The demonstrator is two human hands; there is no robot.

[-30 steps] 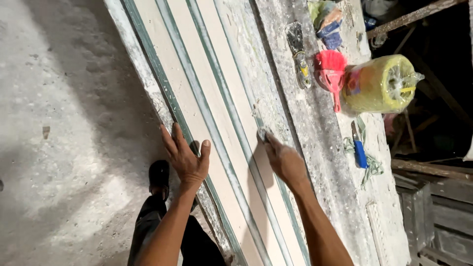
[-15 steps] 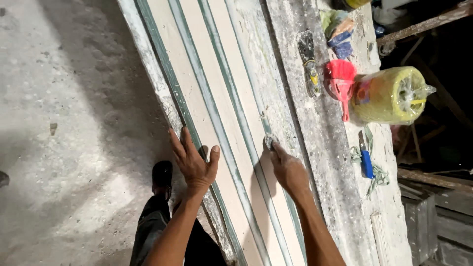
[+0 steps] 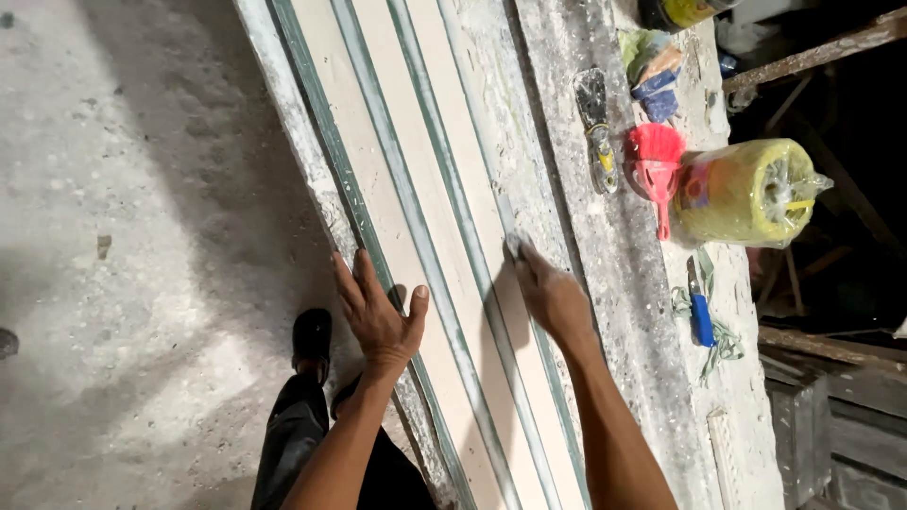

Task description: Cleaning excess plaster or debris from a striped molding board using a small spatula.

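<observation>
- The left hand (image 3: 378, 316) lies flat, fingers spread and grasping nothing, on the near edge of the long pale plaster moulding strips with grey-green grooves (image 3: 425, 217), which lie lengthwise on the dusty grey table (image 3: 614, 312).
- The right hand (image 3: 553, 297) is clenched around a small grey metal tool (image 3: 513, 247), pressing it against a far groove.
- Beyond lie a plaster-caked putty knife (image 3: 597, 132), a red plastic brush (image 3: 654, 170), a yellow plastic-wrapped roll (image 3: 746, 194) and a blue-handled knife (image 3: 700, 307).
</observation>
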